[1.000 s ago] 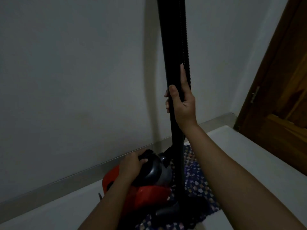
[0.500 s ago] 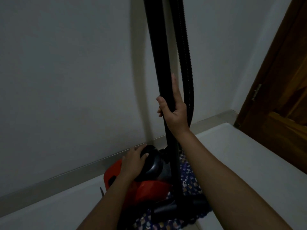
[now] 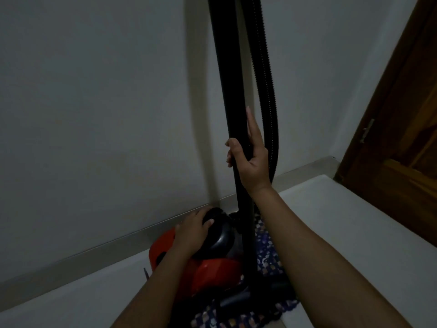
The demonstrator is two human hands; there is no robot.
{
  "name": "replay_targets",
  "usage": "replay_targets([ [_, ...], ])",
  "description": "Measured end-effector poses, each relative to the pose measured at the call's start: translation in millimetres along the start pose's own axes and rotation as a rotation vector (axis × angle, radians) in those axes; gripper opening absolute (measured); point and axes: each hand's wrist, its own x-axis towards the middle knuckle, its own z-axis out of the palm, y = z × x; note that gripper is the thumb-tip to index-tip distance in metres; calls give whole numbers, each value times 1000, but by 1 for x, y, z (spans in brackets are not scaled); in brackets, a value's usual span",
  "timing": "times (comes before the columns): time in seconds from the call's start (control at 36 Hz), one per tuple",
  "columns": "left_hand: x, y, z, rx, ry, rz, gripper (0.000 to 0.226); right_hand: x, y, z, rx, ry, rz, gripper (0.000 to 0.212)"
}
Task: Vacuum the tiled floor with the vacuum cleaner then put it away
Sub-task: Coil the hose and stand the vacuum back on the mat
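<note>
I read the vacuum cleaner [image 3: 208,261] as parked: its red and black body sits on the patterned mat [image 3: 267,254] against the wall [image 3: 94,102], near the wooden door [image 3: 402,138].

My right hand [image 3: 250,159] has its grip wrapped around the rigid black wand [image 3: 227,91], thumb on the near side, index finger laid straight up along it. My left hand [image 3: 191,230] is pressed over the black dome on top of the body, fingers curled over it.

Change over the last second: the wand top has tilted left, and the ribbed hose [image 3: 264,79], previously hidden behind the wand, now hangs clear of it on the right as a separate loop. The right hand sits lower in the view. The left hand and the body have not shifted.

Judgement: vacuuming looks complete; this is the stowing step. The wand is being stood upright beside the body, and must rest steadily before I release either grip, or it may topple.
</note>
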Motion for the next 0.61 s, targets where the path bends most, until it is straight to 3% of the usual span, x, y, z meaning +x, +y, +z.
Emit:
replay_targets([
  [0.19,8,-11,-9,-84,-159,-2,50,-6,-3,-2,21,31,36,54],
  [0.33,15,-20,-4,-101,-139,32,61,-29,2,-6,-41,82,82,51],
  [0.61,13,-23,-5,-82,-100,77,53,-39,-14,-7,-175,48,177,52],
])
